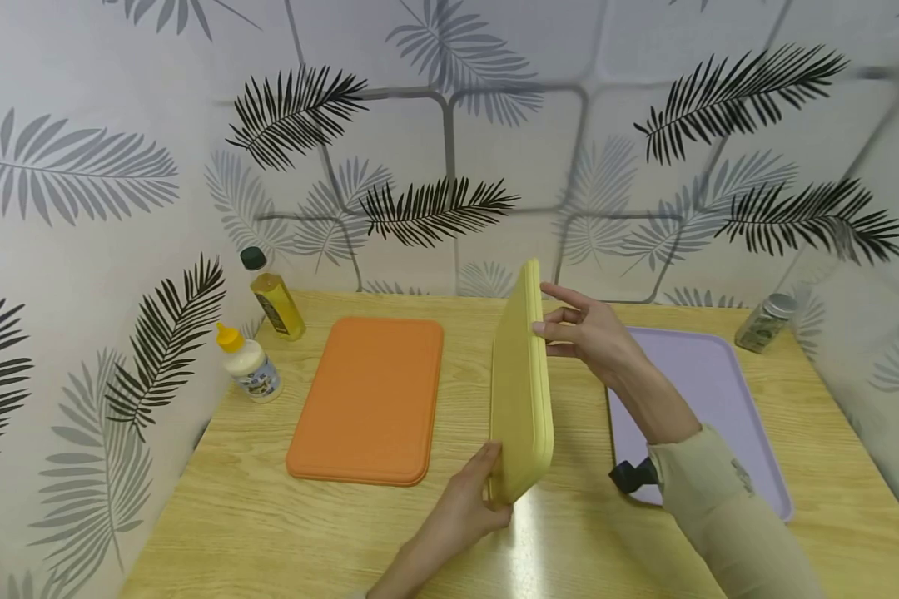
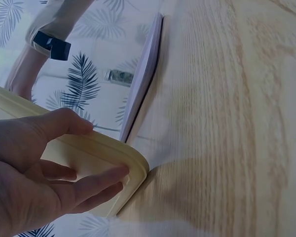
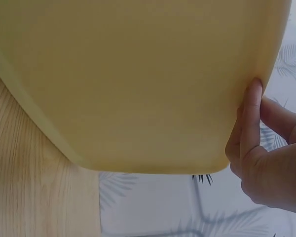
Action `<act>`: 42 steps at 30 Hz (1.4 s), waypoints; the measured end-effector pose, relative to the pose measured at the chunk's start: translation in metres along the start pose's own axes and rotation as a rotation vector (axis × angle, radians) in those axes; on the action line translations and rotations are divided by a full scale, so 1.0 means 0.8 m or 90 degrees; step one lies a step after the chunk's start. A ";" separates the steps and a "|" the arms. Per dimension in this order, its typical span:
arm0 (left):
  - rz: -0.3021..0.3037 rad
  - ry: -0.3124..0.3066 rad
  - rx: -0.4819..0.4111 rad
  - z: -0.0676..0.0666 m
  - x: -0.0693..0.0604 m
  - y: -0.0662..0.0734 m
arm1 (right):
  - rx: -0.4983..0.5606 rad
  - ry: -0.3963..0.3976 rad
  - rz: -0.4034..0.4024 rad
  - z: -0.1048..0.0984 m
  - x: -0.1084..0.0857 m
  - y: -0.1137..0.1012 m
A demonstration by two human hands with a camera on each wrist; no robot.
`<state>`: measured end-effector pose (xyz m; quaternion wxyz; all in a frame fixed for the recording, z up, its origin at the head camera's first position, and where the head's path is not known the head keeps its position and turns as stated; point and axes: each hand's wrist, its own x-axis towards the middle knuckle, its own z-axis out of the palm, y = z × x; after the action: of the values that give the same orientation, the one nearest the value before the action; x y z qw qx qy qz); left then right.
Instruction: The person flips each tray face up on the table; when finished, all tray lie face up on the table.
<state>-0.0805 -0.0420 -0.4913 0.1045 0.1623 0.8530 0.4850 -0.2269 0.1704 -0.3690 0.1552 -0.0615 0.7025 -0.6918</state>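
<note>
The yellow tray (image 1: 515,383) is held on edge between both hands, its underside apparently supported by the wooden table (image 1: 217,516) below the fingers. Judging by its thin, smooth form, it is probably light, stiff and hardly fragile, if a little slippery; it is best gripped at the rim, near opposite corners. The near lower corner is gripped by the left hand (image 1: 464,495), thumb laid along the rim, fingers set against the face. The upper rim is pinched by the right hand (image 1: 592,333), whose forearm is angled over the lavender tray (image 1: 689,383), right of its fingertips.
</note>
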 end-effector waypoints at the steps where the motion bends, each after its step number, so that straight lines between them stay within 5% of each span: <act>1: -0.001 -0.002 -0.013 0.000 0.000 0.001 | 0.002 0.000 -0.001 0.002 0.001 0.000; 7: 0.011 0.004 -0.067 0.002 -0.001 0.007 | 0.000 0.002 -0.007 0.012 0.005 -0.004; 20: 0.084 0.076 -0.021 0.003 0.004 0.015 | -0.034 0.030 -0.004 0.039 0.021 -0.017; 42: 0.070 0.119 -0.160 -0.032 -0.002 0.057 | -0.056 0.042 -0.004 0.068 0.042 -0.022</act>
<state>-0.0794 -0.0415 -0.4390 0.0172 0.1482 0.7815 0.6057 -0.2445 0.1079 -0.3561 0.1270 -0.0481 0.7366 -0.6625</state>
